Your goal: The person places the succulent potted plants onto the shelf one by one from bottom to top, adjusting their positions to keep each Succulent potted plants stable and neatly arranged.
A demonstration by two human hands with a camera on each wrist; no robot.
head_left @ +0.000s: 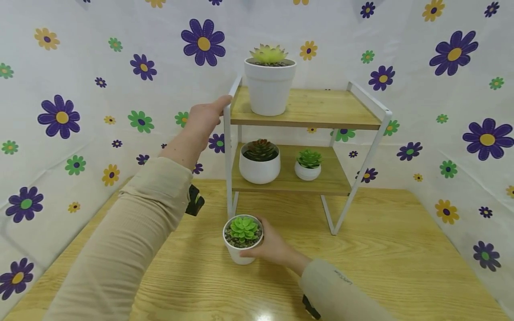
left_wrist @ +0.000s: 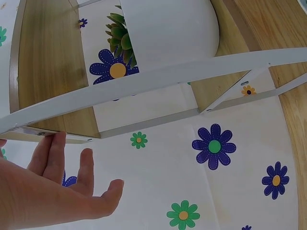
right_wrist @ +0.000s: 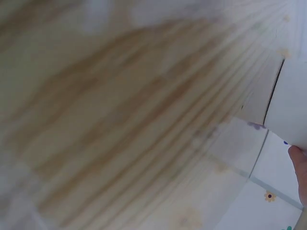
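My right hand point(head_left: 273, 245) grips a small white pot point(head_left: 242, 256) holding a bright green succulent point(head_left: 243, 229). Its thumb lies along the near side, and the other fingers wrap behind. The pot is in front of the left leg of a two-tier shelf point(head_left: 305, 122) with wooden boards and a white metal frame. At the shelf's upper left corner, my left hand point(head_left: 205, 118) holds the frame. In the left wrist view, two fingertips point(left_wrist: 58, 139) meet the top board's edge, while the other fingers are spread below. The right wrist view shows only the thumb point(right_wrist: 298, 167) against the white pot point(right_wrist: 290, 105).
On the top board stands a tall white pot point(head_left: 270, 87) with a yellow-green succulent. The lower board holds a round white bowl pot point(head_left: 259, 169) with a dark reddish plant and a smaller white pot point(head_left: 307, 172). Flower-print cloth point(head_left: 417, 120) hangs round the wooden table point(head_left: 381, 258).
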